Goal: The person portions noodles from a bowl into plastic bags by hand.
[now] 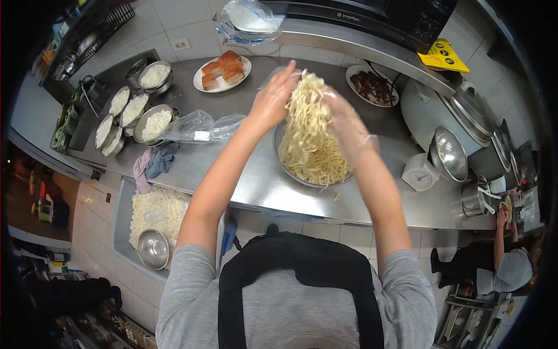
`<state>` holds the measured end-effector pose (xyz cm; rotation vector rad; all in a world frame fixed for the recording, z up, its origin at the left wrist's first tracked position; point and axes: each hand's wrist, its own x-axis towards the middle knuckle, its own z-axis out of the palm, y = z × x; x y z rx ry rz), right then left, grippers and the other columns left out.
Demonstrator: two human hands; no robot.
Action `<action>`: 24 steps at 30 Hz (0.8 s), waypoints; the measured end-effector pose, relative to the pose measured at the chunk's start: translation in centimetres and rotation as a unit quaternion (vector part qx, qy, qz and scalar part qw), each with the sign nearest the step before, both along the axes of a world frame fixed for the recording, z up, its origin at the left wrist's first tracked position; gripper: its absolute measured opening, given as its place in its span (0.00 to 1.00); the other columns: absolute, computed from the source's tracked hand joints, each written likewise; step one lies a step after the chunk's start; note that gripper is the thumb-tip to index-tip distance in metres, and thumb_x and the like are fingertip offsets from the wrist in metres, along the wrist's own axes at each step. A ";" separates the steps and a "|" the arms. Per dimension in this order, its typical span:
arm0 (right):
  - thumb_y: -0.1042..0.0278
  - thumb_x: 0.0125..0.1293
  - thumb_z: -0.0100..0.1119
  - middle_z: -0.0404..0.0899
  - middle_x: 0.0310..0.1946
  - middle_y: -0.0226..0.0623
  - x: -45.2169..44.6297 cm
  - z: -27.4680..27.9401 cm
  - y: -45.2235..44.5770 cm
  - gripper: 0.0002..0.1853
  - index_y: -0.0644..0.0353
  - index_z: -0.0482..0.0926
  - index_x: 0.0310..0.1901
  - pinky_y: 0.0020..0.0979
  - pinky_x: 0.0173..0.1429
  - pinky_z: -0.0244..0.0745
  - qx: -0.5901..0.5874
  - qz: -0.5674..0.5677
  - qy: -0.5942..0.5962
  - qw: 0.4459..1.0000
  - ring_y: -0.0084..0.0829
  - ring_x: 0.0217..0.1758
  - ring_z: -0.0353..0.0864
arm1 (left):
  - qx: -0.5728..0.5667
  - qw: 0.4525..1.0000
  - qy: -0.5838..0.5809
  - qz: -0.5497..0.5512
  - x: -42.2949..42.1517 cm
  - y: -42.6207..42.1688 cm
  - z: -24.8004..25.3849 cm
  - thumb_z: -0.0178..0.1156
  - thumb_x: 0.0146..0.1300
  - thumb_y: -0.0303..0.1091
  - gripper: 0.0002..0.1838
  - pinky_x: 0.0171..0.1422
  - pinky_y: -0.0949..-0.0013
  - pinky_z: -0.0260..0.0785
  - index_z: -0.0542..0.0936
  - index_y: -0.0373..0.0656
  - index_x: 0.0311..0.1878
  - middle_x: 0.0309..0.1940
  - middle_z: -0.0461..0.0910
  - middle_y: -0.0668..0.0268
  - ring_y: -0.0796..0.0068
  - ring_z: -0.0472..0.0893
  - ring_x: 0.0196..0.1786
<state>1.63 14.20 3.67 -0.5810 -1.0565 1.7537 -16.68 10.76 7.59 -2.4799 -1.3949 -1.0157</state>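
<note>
Long pale noodles (306, 119) hang in a clump raised between my hands, their lower strands trailing into more noodles in a wide metal bowl (277, 152). My left hand (274, 100) presses against the clump's left side, its fingers stretched upward. On the other side, my right hand (344, 119), in a clear plastic glove and smeared by motion, holds the clump too. The right fingers are partly hidden behind the strands. A few noodle bits lie on the metal counter (372, 195) in front of the bowl.
A plate of browned meat chunks (231, 68) and a plate of dark pieces (372, 87) stand behind. Left are several rice bowls (156, 123), a plastic bag (203, 127) and a rice tub (123, 232). A white scale (419, 173) stands right. Another person (505, 267) works far right.
</note>
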 end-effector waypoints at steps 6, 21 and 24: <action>0.64 0.69 0.49 0.74 0.55 0.40 -1.3 -1.7 -2.9 0.20 0.63 0.68 0.59 0.30 0.57 0.75 -0.006 -0.084 0.091 0.992 0.28 0.56 0.76 | -0.015 0.991 0.023 -0.131 0.8 -1.2 -1.2 0.55 0.55 0.21 0.37 0.72 0.62 0.58 0.59 0.49 0.70 0.73 0.51 0.64 0.60 0.54 0.74; 0.60 0.72 0.46 0.73 0.54 0.41 -12.9 1.2 3.3 0.20 0.62 0.67 0.60 0.29 0.52 0.72 0.129 -0.098 -0.092 0.983 0.31 0.51 0.75 | 0.060 0.993 -0.084 0.056 -3.6 -3.6 -1.8 0.46 0.50 0.11 0.34 0.64 0.61 0.68 0.65 0.38 0.65 0.72 0.53 0.62 0.60 0.55 0.73; 0.62 0.72 0.42 0.76 0.51 0.44 -13.0 2.3 2.3 0.18 0.66 0.70 0.55 0.33 0.49 0.76 0.104 -0.172 -0.279 0.939 0.34 0.49 0.79 | 0.071 0.989 -0.087 0.096 -4.4 -3.5 -1.6 0.46 0.52 0.13 0.32 0.65 0.63 0.67 0.67 0.38 0.64 0.71 0.57 0.61 0.61 0.58 0.72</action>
